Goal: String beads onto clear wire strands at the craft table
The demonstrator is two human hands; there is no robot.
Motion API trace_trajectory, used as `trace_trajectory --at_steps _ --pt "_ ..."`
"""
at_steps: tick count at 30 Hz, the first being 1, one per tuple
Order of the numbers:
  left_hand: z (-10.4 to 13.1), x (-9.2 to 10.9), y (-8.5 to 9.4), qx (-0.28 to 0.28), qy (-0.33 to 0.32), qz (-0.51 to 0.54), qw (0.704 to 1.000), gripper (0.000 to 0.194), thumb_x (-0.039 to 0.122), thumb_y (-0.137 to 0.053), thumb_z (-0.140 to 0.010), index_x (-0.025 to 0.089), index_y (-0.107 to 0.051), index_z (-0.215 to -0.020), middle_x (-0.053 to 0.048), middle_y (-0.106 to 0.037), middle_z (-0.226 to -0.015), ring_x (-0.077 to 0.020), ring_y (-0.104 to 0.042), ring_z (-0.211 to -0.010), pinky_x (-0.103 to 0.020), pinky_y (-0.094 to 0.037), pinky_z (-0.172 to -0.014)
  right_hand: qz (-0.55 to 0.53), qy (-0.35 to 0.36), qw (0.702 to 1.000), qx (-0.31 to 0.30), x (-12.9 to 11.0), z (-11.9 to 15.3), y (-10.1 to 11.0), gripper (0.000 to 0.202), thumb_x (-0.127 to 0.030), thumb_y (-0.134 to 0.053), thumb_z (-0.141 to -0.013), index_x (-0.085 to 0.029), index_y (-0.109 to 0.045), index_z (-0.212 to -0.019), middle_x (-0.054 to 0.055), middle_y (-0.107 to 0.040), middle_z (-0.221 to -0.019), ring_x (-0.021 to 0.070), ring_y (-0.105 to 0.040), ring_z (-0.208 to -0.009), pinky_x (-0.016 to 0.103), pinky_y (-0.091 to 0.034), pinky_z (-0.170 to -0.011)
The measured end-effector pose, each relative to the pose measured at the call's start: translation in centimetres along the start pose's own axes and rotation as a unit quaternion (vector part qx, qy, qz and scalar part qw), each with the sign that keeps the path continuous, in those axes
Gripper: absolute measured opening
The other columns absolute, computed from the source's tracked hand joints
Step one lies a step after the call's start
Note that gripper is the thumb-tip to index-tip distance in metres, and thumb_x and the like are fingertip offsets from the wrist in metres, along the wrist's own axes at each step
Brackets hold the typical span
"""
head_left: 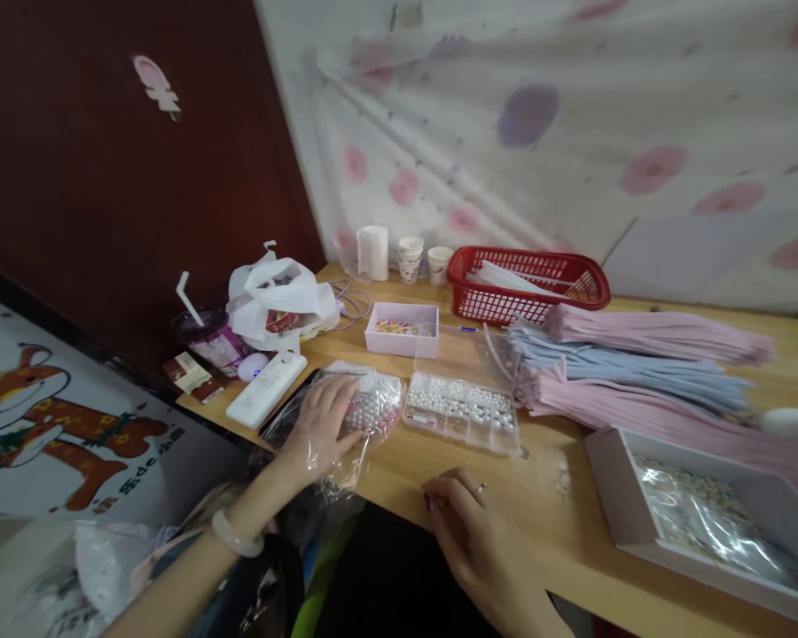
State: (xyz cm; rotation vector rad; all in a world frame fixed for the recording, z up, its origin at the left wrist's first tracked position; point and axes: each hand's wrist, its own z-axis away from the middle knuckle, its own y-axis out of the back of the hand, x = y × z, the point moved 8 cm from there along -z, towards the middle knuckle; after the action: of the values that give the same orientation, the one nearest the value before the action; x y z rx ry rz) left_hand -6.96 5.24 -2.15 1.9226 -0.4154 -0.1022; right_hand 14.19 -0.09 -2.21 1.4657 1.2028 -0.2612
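My left hand (pixel 325 421) lies with its fingers stretched out on a clear plastic bag of white pearl beads (pixel 372 403), near the table's left front edge. Right of the bag is a clear compartment box (pixel 462 412) with white beads in its sections; its transparent lid stands up behind. My right hand (pixel 462 523) rests by the front edge, a ring on one finger. Its fingers are curled and the thumb meets the index finger; whatever they may pinch is hidden. Neither end of the compartment box is touched by a hand.
A small white box of coloured beads (pixel 402 344), a red basket (pixel 528 310) and paper cups (pixel 410 257) stand behind. Pink and blue strip bundles (pixel 625 368) lie right, beyond an open box with bagged beads (pixel 621 496). A white power bank-like object (pixel 266 390) and cup (pixel 209 341) are left.
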Motion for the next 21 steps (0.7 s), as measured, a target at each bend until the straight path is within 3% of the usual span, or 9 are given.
trace_trajectory --at_steps 5,8,12,17,21 --pt "0.6 0.4 1.1 0.011 0.042 0.008 0.999 0.046 0.029 -0.055 -0.087 0.017 -0.046 -0.131 -0.014 -0.053 -0.119 -0.0292 -0.049 -0.11 -0.052 -0.044 -0.098 0.018 -0.012 1.0 0.006 0.6 -0.4 0.1 0.015 -0.019 -0.041 -0.096 -0.023 -0.055 -0.099 0.005 -0.061 -0.091 0.0169 -0.062 -0.079 0.03 -0.05 -0.068" --pt "1.1 0.4 1.2 0.039 0.049 0.042 0.997 0.031 0.025 -0.057 -0.086 0.016 -0.05 -0.115 -0.015 -0.051 -0.121 -0.0287 -0.049 -0.114 -0.05 -0.045 -0.098 0.023 -0.013 1.0 0.003 1.2 -0.5 -0.2 0.016 -0.02 -0.041 -0.096 -0.024 -0.056 -0.101 0.005 -0.062 -0.092 0.0165 -0.063 -0.079 0.03 -0.051 -0.069" --pt "1.7 0.4 0.9 0.071 0.03 0.073 0.994 0.013 0.017 -0.055 -0.085 0.019 -0.05 -0.097 -0.011 -0.06 -0.114 -0.0244 -0.055 -0.11 -0.044 -0.047 -0.097 0.014 -0.02 1.0 0.02 2.3 -0.3 0.1 0.016 -0.02 -0.042 -0.096 -0.024 -0.056 -0.101 0.004 -0.063 -0.091 0.0162 -0.063 -0.082 0.029 -0.051 -0.071" --pt "2.4 1.9 1.6 0.127 -0.048 0.036 0.99 0.035 -0.001 -0.041 -0.079 0.019 -0.053 -0.105 -0.007 -0.068 -0.101 -0.0198 -0.061 -0.1 -0.039 -0.049 -0.094 -0.019 -0.055 0.997 0.044 3.5 -0.1 0.9 0.013 -0.024 -0.045 -0.095 -0.024 -0.059 -0.097 0.002 -0.065 -0.086 0.0159 -0.064 -0.078 0.027 -0.052 -0.068" --pt "2.6 2.5 2.0 0.113 -0.092 0.029 0.989 0.044 -0.001 -0.038 -0.081 0.021 -0.051 -0.118 -0.006 -0.067 -0.104 -0.0174 -0.061 -0.101 -0.035 -0.05 -0.095 -0.047 -0.088 0.994 0.053 4.2 0.1 1.1 0.014 -0.028 -0.047 -0.095 -0.024 -0.06 -0.096 0.003 -0.067 -0.087 0.0164 -0.065 -0.079 0.026 -0.053 -0.069"
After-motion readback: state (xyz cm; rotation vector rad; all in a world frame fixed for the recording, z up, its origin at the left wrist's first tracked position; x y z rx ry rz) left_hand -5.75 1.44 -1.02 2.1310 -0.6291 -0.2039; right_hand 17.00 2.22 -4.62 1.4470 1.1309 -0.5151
